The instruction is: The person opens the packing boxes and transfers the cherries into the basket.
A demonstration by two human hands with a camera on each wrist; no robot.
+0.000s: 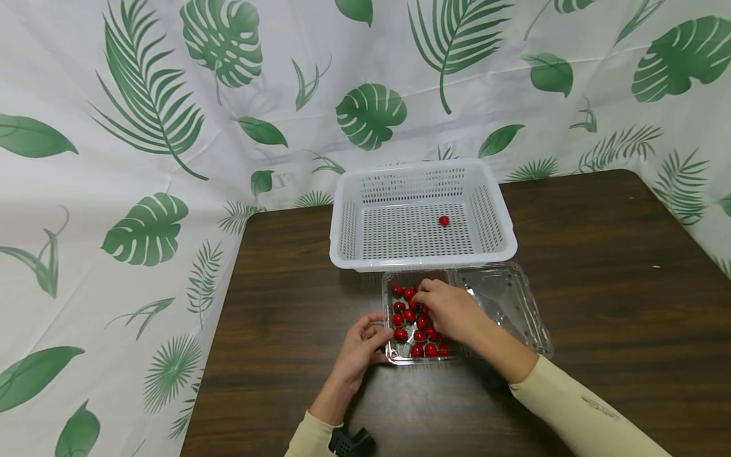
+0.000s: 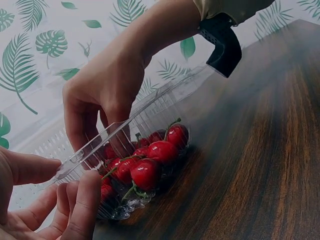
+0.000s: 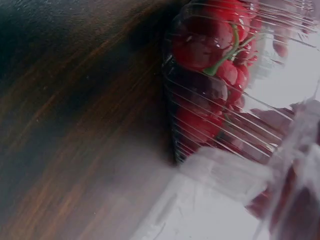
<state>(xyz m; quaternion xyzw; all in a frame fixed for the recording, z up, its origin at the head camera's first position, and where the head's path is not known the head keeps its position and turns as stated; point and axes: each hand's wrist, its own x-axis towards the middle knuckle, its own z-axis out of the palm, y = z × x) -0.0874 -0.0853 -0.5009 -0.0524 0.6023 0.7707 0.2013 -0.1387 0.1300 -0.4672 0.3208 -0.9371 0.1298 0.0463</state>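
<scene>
Red cherry tomatoes (image 1: 422, 322) with green stems lie in a clear plastic clamshell box (image 1: 419, 361). My left hand (image 1: 363, 346) holds the box's left side, its thumb at the rim and its fingers bent against the wall. From the right, my right hand (image 1: 454, 308) reaches down into the box, fingers bent among the tomatoes. In the left wrist view, the right hand (image 2: 107, 95) has its fingertips partly hidden by the wall and fruit, so whether it pinches a tomato cannot be told. The right wrist view shows tomatoes (image 3: 202, 42) through the ribbed plastic.
The clamshell's open lid (image 1: 505, 298) lies flat to the right, under the right forearm. Just behind the box stands a white slotted basket (image 1: 337, 238) with one tomato (image 1: 443, 221) in it. A leaf-patterned sheet (image 1: 308, 146) hangs behind the dark wooden table (image 1: 280, 304).
</scene>
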